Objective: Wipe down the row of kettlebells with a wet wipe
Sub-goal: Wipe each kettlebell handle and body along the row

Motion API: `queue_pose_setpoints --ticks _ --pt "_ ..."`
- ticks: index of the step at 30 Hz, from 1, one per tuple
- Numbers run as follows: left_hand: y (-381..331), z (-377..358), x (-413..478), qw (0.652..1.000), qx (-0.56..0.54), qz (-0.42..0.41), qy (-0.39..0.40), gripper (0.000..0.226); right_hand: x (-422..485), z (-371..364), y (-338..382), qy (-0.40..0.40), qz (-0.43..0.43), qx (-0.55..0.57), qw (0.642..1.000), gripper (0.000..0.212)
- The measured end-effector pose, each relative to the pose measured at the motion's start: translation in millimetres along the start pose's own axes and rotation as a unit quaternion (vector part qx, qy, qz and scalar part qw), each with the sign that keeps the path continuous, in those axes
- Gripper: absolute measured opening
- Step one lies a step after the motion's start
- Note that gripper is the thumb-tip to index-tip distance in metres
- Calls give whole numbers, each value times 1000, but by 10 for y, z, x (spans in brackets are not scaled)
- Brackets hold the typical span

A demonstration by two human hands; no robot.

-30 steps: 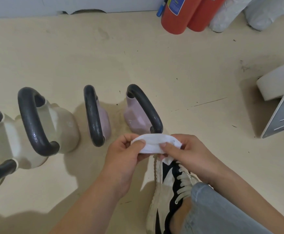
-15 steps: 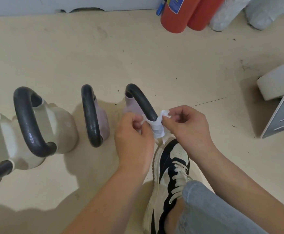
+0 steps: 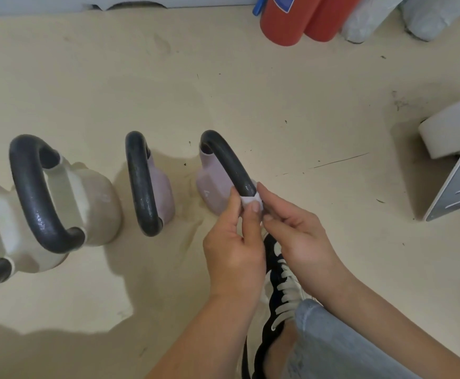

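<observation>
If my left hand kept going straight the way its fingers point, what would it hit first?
The left hand points up and away, pinching the wet wipe at the black handle of the rightmost pink kettlebell. It would likely press into that handle first; depth is hard to judge.

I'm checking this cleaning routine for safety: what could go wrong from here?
The pink kettlebell stands right by the shoe; tugging its handle could tip it onto the foot. The left hand and right hand pinch the wipe bunched into a narrow band at the handle's near end, so it may slip off or miss most of the handle.
</observation>
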State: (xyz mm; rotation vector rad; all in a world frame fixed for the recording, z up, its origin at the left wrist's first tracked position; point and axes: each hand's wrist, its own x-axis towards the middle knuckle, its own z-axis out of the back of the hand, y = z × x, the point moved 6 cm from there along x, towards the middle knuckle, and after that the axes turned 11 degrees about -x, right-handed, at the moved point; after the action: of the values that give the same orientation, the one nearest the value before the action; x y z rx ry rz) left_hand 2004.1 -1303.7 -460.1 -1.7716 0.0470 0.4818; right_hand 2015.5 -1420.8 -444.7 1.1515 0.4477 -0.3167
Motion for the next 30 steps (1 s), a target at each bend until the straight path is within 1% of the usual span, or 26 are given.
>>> queue_pose_setpoints --ticks 2,4,6,9,12,14,16,18,20,21,23,25,27,29,30 --pt "81 52 -1 998 61 -28 4 26 -31 4 -53 -3 3 -23 1000 47" --pt "156 115 -9 993 107 -48 -14 31 -69 12 -120 -14 -5 -23 1000 47" --pt "218 161 6 991 127 -45 -19 34 -86 6 -209 -15 -17 -16 1000 47" --pt "234 186 70 983 168 -78 9 37 -64 -25 -286 8 -33 16 999 51" --pt "186 205 141 972 204 -116 31 38 -29 -118 -281 49 -18 50 997 64" --pt "174 213 168 964 228 -132 34 36 -11 -145 -300 58 -24 89 994 69" --pt "178 222 168 962 236 -138 22 35 -10 -161 -307 70 -31 129 989 67" --pt "183 225 132 969 212 -124 -1 34 -40 -172 -284 76 -47 167 982 63" --pt "194 203 61 982 165 -87 -23 31 -80 -177 -275 74 -78 197 974 58" --pt "217 196 23 988 137 -61 -34 27 -94 -178 -289 70 -92 201 973 56" --pt "308 182 -62 995 96 0 -39 21 -100 -157 -341 54 -112 172 977 55" --pt "389 181 -151 993 108 37 -18 21 -98 -133 -389 40 -132 127 982 53" --pt "448 194 -242 990 125 66 27 25 -101 -105 -448 30 -159 109 981 47" --pt "435 236 -305 984 154 65 67 30 -107 -71 -453 34 -171 105 979 42" --pt "397 275 -310 981 173 50 72 27 -111 -68 -435 47 -170 99 979 42"
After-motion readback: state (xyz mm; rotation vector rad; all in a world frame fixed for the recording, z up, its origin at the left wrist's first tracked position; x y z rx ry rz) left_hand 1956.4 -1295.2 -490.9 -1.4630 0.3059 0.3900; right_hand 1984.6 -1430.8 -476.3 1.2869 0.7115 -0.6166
